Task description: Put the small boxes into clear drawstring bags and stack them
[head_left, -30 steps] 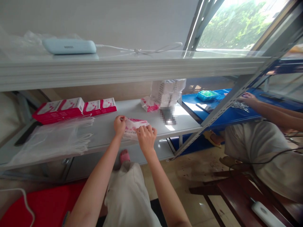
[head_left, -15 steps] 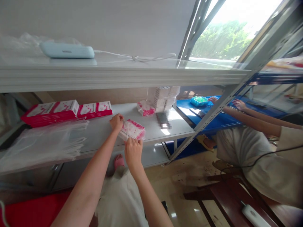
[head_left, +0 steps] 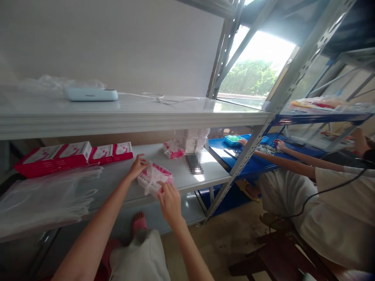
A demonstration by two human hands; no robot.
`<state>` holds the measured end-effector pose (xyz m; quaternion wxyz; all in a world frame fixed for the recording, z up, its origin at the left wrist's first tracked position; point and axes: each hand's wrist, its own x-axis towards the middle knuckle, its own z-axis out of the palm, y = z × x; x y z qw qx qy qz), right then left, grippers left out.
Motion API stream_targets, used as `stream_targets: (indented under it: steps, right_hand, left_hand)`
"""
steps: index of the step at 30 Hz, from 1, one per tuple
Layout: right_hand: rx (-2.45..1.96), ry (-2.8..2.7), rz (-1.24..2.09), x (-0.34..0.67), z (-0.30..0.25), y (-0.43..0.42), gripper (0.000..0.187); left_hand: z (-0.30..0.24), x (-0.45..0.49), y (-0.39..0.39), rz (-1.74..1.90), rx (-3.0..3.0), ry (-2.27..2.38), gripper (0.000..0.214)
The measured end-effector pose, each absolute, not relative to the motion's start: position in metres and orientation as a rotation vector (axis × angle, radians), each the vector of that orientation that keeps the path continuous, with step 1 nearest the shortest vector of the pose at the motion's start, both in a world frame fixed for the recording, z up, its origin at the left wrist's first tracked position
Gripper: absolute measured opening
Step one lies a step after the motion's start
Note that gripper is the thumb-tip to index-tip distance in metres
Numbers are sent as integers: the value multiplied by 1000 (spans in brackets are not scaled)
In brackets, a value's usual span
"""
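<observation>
A pink-and-white box in a clear plastic bag [head_left: 152, 177] lies tilted near the front edge of the grey shelf [head_left: 117, 183]. My left hand [head_left: 138, 166] is at its far left corner, its fingers apart and close against the film. At the near right corner, the thumb and fingers of my right hand [head_left: 170, 199] pinch the bagged box. Left of my hands, a row of similar pink-and-white boxes [head_left: 70, 154] stands along the back. Clear plastic bags [head_left: 49, 199] lie stacked in front of that row.
Behind the bagged box are another wrapped pink box [head_left: 173, 150] and a stack of white wrapped packs [head_left: 191, 140]. A blurred dark object [head_left: 193, 163] lies nearby. Overhead, the upper shelf [head_left: 146, 121] carries a light-blue device [head_left: 91, 95]. A co-worker's hands reach over a blue table [head_left: 216, 146] past the upright post [head_left: 252, 148].
The bagged box has turned and shifted slightly left between my hands. My left hand has loosened its fingers, and my right hand has moved round to the near right corner. The view has tilted.
</observation>
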<state>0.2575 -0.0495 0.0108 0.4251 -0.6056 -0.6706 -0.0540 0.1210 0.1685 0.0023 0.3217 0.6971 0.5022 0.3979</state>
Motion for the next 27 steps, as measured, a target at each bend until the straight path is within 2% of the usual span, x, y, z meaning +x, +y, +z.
stream_targets:
  steps: [2, 4, 7, 10, 16, 21, 27]
  right_hand:
    - [-1503, -1361, -100, 280, 12, -42, 37]
    - [-1490, -1148, -29, 300, 4, -25, 43]
    - [-1491, -1127, 238, 315, -17, 8, 48]
    - [-1542, -1229, 439, 311, -38, 23, 50]
    - [-1606, -1306, 392, 282, -48, -6, 48]
    - [-1563, -1220, 357, 259, -47, -31, 48]
    - [-1591, -1113, 399, 259, -36, -24, 48]
  left_hand:
    - [-2, 109, 167, 1147, 1715, 1274, 56]
    - [-13, 99, 152, 1335, 1653, 1342, 53]
    - [-38, 94, 112, 1539, 1639, 1548, 46]
    - [-59, 100, 71, 1412, 1710, 1727, 49]
    - [-77, 102, 40, 1008, 1970, 1553, 56]
    - [-89, 99, 16, 1012, 2204, 1370, 49]
    - [-60, 127, 8, 1063, 2262, 1427, 47]
